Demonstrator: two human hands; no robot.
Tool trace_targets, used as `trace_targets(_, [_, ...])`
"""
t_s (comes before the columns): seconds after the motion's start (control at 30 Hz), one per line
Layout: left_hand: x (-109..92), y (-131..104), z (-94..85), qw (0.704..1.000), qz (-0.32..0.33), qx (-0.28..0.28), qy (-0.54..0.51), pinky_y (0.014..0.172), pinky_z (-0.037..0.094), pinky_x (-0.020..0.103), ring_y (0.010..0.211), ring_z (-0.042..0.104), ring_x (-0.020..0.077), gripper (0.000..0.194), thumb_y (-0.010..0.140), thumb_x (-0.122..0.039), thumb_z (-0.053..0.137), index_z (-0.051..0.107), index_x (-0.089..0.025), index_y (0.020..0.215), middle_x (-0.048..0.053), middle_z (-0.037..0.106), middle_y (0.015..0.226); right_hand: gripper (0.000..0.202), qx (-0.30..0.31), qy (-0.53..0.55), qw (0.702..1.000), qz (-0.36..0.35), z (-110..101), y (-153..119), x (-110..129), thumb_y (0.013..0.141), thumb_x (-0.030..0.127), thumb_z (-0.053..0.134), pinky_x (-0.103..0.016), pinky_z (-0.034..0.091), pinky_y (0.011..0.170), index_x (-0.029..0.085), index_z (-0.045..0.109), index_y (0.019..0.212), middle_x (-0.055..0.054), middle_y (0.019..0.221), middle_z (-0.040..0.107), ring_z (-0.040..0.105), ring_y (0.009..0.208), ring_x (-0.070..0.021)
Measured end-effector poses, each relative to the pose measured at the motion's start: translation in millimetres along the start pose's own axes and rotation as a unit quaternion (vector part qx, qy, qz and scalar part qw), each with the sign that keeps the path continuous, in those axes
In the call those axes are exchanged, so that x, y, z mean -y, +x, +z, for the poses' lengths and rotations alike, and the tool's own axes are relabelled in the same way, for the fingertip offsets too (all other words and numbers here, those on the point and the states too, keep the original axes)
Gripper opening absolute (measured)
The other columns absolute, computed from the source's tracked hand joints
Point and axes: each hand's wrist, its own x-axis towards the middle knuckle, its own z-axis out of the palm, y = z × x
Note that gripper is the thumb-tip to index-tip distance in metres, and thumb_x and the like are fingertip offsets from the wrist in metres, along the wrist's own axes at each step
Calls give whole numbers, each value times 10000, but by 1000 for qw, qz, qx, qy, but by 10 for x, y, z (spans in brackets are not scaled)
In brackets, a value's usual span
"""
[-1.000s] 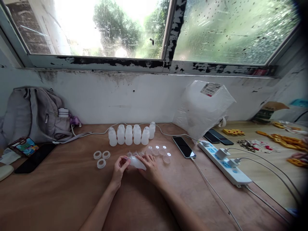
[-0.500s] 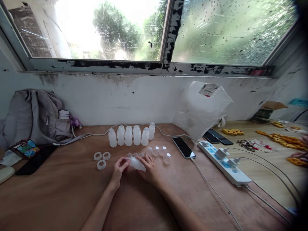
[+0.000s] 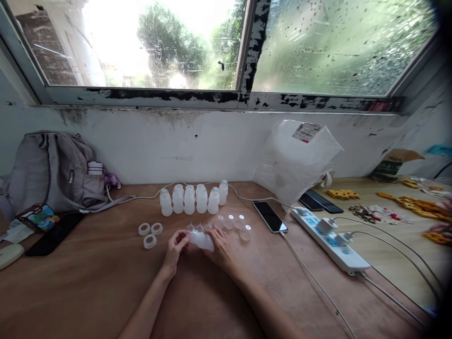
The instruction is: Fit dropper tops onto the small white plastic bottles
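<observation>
A frosted baby bottle (image 3: 202, 240) lies tilted on its side between my hands, just above the table. My right hand (image 3: 219, 246) is closed around its body from the right. At the bottle's top end, the fingers of my left hand (image 3: 175, 246) are pinched together; any small part under them is hidden. Just beyond my hands stand several clear teats (image 3: 199, 227), partly covered by my fingers. Clear caps (image 3: 245, 234) with white dots lie to the right. Three whitish collar rings (image 3: 149, 241) are on the left. Several frosted bottles (image 3: 189, 201) stand upright in a group behind.
A charging phone (image 3: 270, 216) and a white power strip (image 3: 332, 242) with cables lie to the right. Behind them a white plastic bag (image 3: 296, 155) leans on the wall. A grey backpack (image 3: 52, 174) sits at the left. Yellow parts (image 3: 406, 205) lie on the neighbouring table.
The bottle has turned slightly in my hands. Both hands keep nearly the same place and hold.
</observation>
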Motion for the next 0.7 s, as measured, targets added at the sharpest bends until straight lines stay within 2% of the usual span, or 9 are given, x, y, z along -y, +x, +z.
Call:
trace_targets(0.23, [63,28,-5,1000,20,-11,17,461,362,170,512,453,74,271,626,-330,652,563,-142,800,-25,528,621,486,-8,-22,1000,-9,1,3,-9,610,158,641,-349,352,757,198,498,1072,-67,963,565,453,879,-236])
trace_targets(0.43, [72,30,-23,999,35,-25,20,441,363,177,489,448,80,250,667,-352,614,579,-139,793,-29,508,567,523,-14,4,1000,-8,-1,1,9,614,161,635,-356,354,773,215,489,1114,-70,974,561,456,898,-238])
trace_targets(0.6, [37,23,-49,1000,26,2,-17,566,407,193,650,523,107,251,640,-273,630,639,-159,863,14,602,772,498,-11,35,999,-6,-27,-1,40,628,203,631,-360,361,778,206,495,1107,-73,971,562,463,888,-239])
trace_targets(0.7, [21,22,-52,999,40,-3,-30,596,399,197,669,522,107,236,648,-270,620,660,-161,853,23,620,809,512,-16,35,999,-10,-43,-1,57,630,207,628,-359,361,778,209,489,1122,-74,968,564,464,887,-237])
